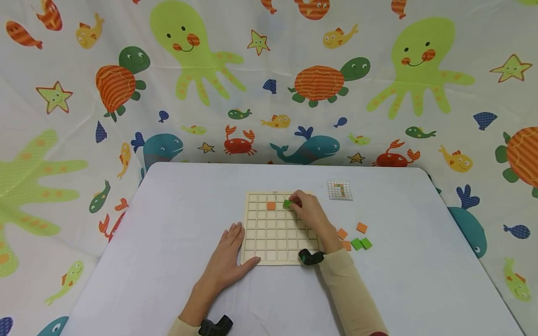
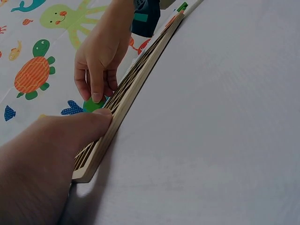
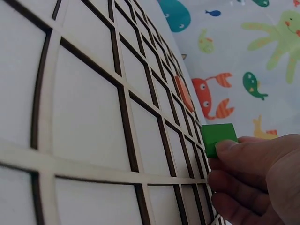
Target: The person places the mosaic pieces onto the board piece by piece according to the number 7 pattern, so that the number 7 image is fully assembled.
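A wooden grid board (image 1: 275, 263) lies on the white table, with one orange square tile (image 1: 271, 206) in a cell of its upper part. Between thumb and fingers, my right hand (image 1: 308, 210) pinches a green square tile (image 3: 218, 136) over the upper part of the board, to the right of the orange one. My left hand (image 1: 227, 254) rests along the board's left edge and lower left corner, fingers extended. In the left wrist view, the left thumb (image 2: 96, 123) lies on the frame's rim.
Right of the board lie loose orange tiles (image 1: 361, 227) and green tiles (image 1: 366, 243), partly behind the right forearm. A small printed grid card (image 1: 339, 190) with a coloured pattern lies beyond them. A sea-animal cloth (image 1: 260, 116) hangs behind the table.
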Available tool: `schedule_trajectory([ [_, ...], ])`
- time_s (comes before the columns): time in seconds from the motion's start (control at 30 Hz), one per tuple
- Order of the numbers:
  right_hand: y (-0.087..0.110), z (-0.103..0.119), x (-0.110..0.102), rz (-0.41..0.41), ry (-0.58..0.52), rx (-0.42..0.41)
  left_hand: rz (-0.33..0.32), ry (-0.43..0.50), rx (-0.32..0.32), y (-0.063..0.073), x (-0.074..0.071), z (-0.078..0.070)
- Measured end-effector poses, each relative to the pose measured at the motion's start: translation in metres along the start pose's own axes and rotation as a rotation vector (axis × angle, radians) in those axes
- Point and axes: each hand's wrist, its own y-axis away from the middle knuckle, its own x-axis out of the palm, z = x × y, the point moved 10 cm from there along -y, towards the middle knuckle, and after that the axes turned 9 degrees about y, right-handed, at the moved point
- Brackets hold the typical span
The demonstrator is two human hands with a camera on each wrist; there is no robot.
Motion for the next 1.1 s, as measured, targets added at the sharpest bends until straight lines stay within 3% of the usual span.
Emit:
schedule_trajectory([
  [0.27, -0.004, 0.010, 0.006, 0.003, 0.003, -0.060, 0.025, 0.017, -0.033, 0.000, 0.002, 0.002],
  [0.87, -0.013, 0.013, 0.017, 0.054, 0.095, -0.046, 0.027, -0.009, -0.027, -0.003, 0.001, 0.001],
  [1.1, -0.012, 0.016, 0.018, 0.040, 0.118, -0.081, 0.032, 0.009, -0.031, -0.001, 0.002, 0.003],
])
